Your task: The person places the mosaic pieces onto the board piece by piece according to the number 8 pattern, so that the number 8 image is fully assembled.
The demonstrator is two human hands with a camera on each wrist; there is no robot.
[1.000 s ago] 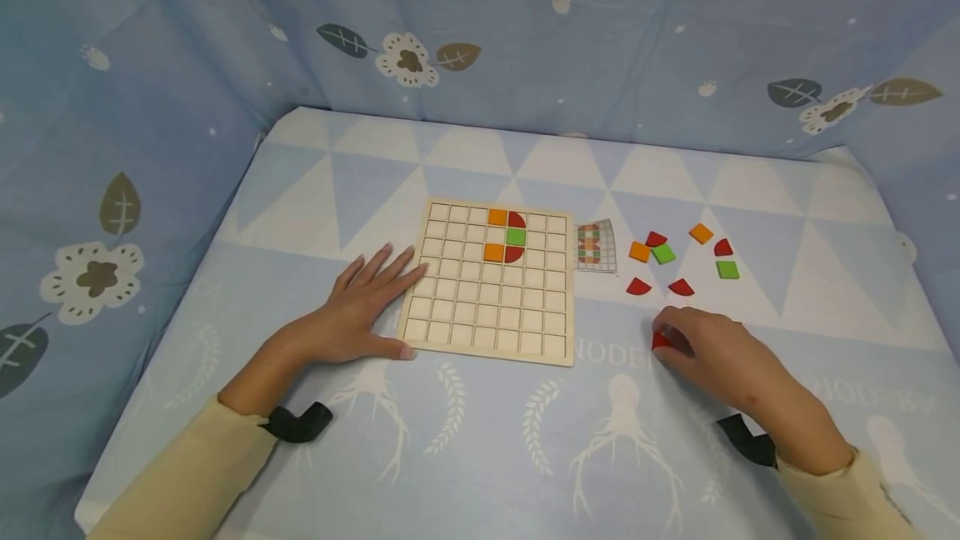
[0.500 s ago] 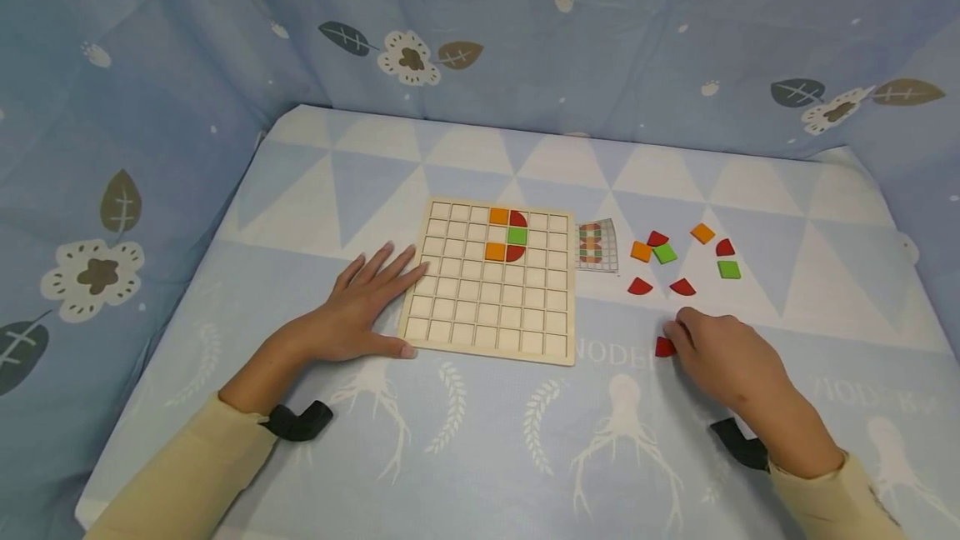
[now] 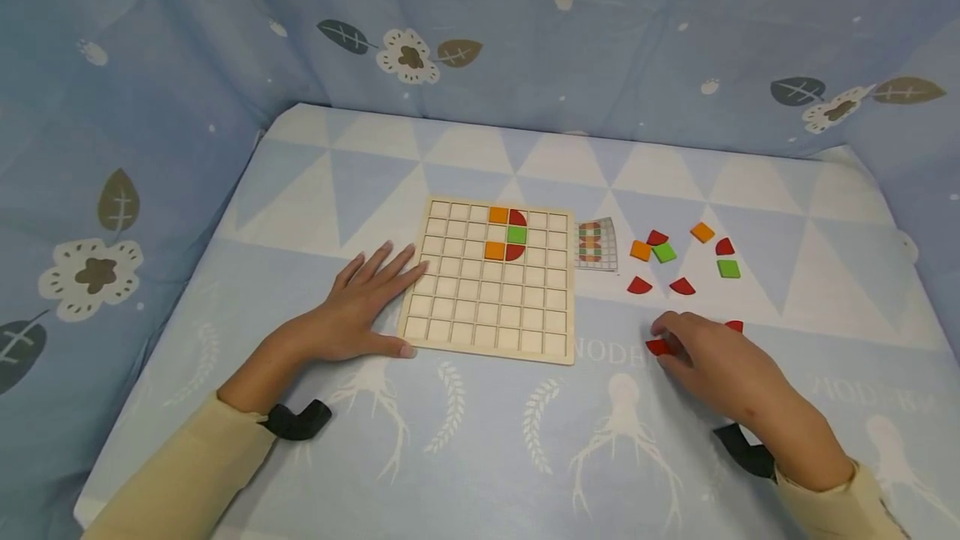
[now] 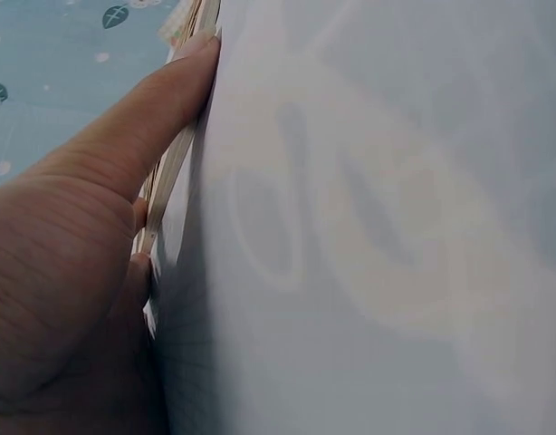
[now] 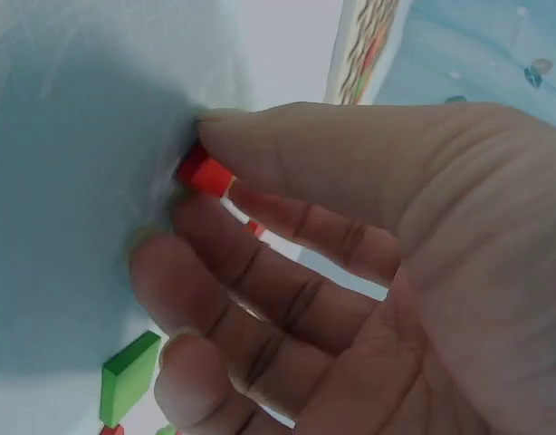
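While the head view shows the left hand [image 3: 362, 311] spread against the grid board [image 3: 487, 315] and the right hand [image 3: 723, 361] pinching a red piece [image 3: 657, 347] to its right, the left wrist's shows the board's edge, the right wrist's a green piece [image 5: 129, 379].

The left hand [image 3: 360, 311] rests spread at the left edge of a grid board [image 3: 480, 302] bearing 5 tiles [image 3: 517, 235]. The right hand [image 3: 723, 365] pinches a red piece [image 3: 657, 347], with loose tiles [image 3: 663, 252] beyond it on the bench [image 3: 495, 457]. A card [image 3: 606, 244] lies beside the board.
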